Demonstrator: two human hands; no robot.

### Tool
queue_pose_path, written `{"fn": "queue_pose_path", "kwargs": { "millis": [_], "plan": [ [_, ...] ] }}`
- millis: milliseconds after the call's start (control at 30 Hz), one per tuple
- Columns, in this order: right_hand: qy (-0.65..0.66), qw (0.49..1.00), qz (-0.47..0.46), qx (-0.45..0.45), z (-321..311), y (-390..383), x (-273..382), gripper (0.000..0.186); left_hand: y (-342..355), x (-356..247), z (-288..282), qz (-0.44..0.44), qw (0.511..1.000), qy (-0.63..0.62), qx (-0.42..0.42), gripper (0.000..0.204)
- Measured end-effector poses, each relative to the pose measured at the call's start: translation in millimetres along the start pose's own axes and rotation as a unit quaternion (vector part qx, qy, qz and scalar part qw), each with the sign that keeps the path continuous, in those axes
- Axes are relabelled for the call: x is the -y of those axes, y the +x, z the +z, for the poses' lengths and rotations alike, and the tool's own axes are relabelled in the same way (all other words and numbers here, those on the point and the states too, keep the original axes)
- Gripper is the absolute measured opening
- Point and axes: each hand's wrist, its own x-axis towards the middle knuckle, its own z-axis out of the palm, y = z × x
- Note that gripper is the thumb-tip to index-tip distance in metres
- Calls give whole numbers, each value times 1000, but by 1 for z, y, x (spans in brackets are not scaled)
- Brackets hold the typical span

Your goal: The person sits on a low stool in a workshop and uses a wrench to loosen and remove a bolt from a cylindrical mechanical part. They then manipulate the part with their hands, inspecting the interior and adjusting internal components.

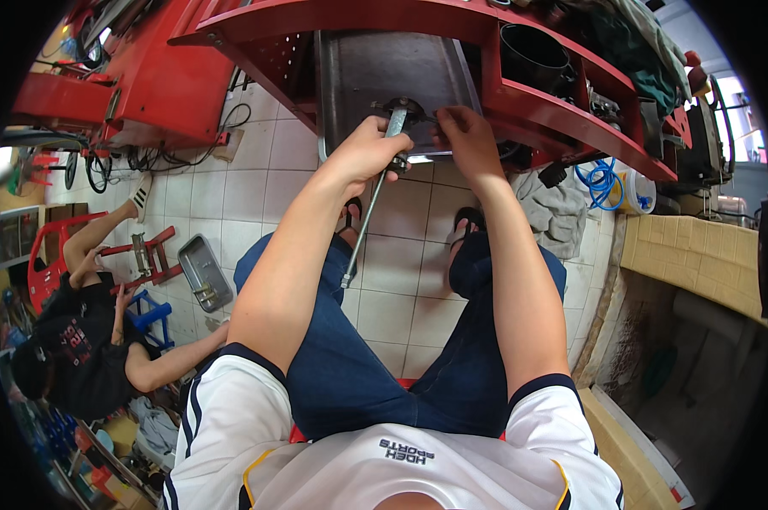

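Observation:
My left hand [360, 156] is closed around a metal part with a flat grey bar [396, 121] pointing away from me. From the same hand a long thin metal rod [366, 228] slants down toward my left knee, with a small fitting at its lower end. A dark rounded piece [413, 107] sits at the far end of the bar, above a grey metal tray [384, 64]. My right hand [470, 140] is just to the right, thumb and fingers pinched together near the dark piece's edge. What those fingers hold is too small to make out.
A red metal workbench [350, 19] surrounds the tray, with a black round container [532, 55] in its right shelf. Grey cloth [549, 208] and a blue coiled hose [600, 183] lie at right. On the left, another person [86, 340] sits near a metal pan [205, 272].

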Motion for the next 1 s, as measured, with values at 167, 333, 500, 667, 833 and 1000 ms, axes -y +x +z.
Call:
{"fn": "queue_pose_path", "kwargs": {
  "millis": [167, 333, 500, 667, 833, 1000],
  "plan": [
    [-181, 956, -226, -40, -1, 0, -9, 29, 6, 4, -3, -15, 998, -55, 26, 46],
    [-123, 978, -155, -69, 8, -3, 1, 28, 5, -1, -9, -26, 988, -132, 71, 45],
    [-172, 963, -202, -47, 3, -4, 1, 27, 2, -4, -2, -41, 989, -130, 49, 33],
    [-177, 944, -269, -69, 5, -5, -3, 25, 2, -3, -1, -19, 996, -81, 24, 45],
    [-73, 995, -60, -27, 0, 0, -1, 31, -2, -3, 2, 6, 1000, 5, 5, 58],
    [-169, 950, -259, -47, 3, 0, -13, 31, -1, 1, 1, 20, 998, 48, -23, 59]
  ]
}}
